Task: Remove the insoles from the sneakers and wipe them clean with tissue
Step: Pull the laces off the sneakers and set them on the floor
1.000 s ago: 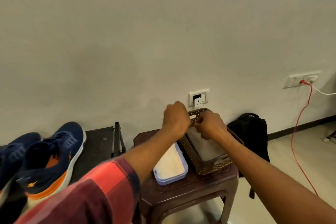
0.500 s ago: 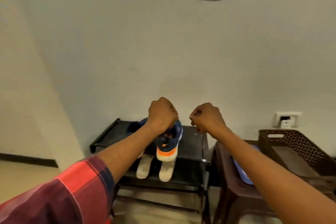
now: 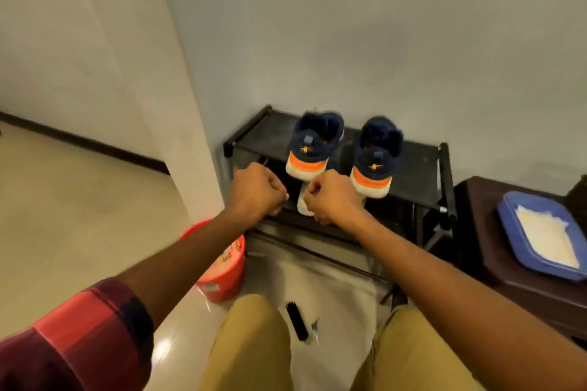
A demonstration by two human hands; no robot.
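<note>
Two navy sneakers with orange and white heels stand on top of a black shoe rack [image 3: 419, 174], heels toward me: the left sneaker [image 3: 313, 146] and the right sneaker [image 3: 376, 155]. My left hand [image 3: 257, 192] and my right hand [image 3: 333, 197] hover in front of the rack's edge as fists, with nothing visible in either. A white piece [image 3: 304, 205] shows between them, below the left sneaker; what it is I cannot tell. White tissue [image 3: 543, 235] lies in a blue tray [image 3: 508, 225] at the right.
The tray sits on a dark brown stool [image 3: 476, 200] right of the rack. A red bucket [image 3: 222, 276] stands on the floor at the left, by a wall corner. A black brush [image 3: 297, 320] lies on the floor between my knees.
My view and both hands swung left from the brown basket on the stool to the shoe rack. The hands stayed curled and dropped lower, in front of the sneakers.
</note>
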